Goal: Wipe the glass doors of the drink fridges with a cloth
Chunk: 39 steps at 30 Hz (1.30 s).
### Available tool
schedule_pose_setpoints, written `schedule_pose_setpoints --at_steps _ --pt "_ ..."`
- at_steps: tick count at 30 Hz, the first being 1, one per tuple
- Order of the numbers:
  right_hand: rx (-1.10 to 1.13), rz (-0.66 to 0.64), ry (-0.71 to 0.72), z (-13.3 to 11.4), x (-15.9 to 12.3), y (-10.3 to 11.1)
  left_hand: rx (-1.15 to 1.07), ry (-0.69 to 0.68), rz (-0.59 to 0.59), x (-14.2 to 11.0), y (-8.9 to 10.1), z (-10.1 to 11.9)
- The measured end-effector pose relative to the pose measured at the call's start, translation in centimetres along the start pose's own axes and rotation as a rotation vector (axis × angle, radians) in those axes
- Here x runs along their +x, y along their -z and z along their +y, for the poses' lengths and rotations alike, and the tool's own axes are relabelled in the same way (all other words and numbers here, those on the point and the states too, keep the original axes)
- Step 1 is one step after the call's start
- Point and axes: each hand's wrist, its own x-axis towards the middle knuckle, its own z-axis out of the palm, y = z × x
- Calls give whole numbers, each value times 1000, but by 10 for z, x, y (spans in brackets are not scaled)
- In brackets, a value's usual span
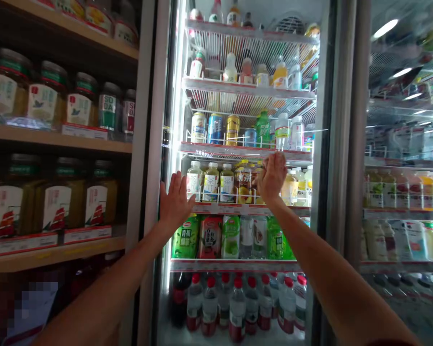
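Observation:
My left hand (176,199) is raised near the left edge of a lit drinks fridge, fingers stretched out and spread, with nothing in it. Behind its fingertips stands a pale-labelled tea bottle (194,180). My right hand (273,179) is held up at the same shelf's height, with its fingers bent and pressed together. What lies inside those fingers, if anything, is hidden. Just left of it is a brown-labelled drink bottle with a yellow cap (244,180). I cannot tell whether either hand touches glass.
Fridge shelves hold cans (215,129) above and large green bottles (185,238) below. Red-capped water bottles (237,307) fill the bottom. Wooden shelves (57,134) with jars stand left; a metal door frame (353,144) and another drinks cabinet are right.

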Motion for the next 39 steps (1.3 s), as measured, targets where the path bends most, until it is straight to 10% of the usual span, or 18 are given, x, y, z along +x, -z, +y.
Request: schedule_pose_setpoints --at_steps 5,7,11,13,17,22,25,28,34,39 --pt "142 -328 811 -58 -11 -9 20 -21 4 5 4 -10" --pt "146 -304 741 -58 -1 -9 46 19 -4 6 9 -20" --pt "82 -88 74 -61 25 -18 82 35 -36 5 18 -38" --pt "111 -154 182 -86 21 -28 85 -4 -57 3 20 -44" --pt "244 -369 861 -145 7 -46 98 12 -12 -1 30 -60" --pt "216 -202 391 -177 18 -57 91 73 47 7 54 -80" --pt "206 -261 616 -187 -2 -54 74 85 81 14 61 -78" --pt "230 -347 981 -180 -19 -49 50 82 85 16 60 -70" --pt "80 -192 374 -102 15 -32 21 71 69 19 47 -51" --pt "69 -263 682 -13 26 -5 16 -24 21 31 29 -14"
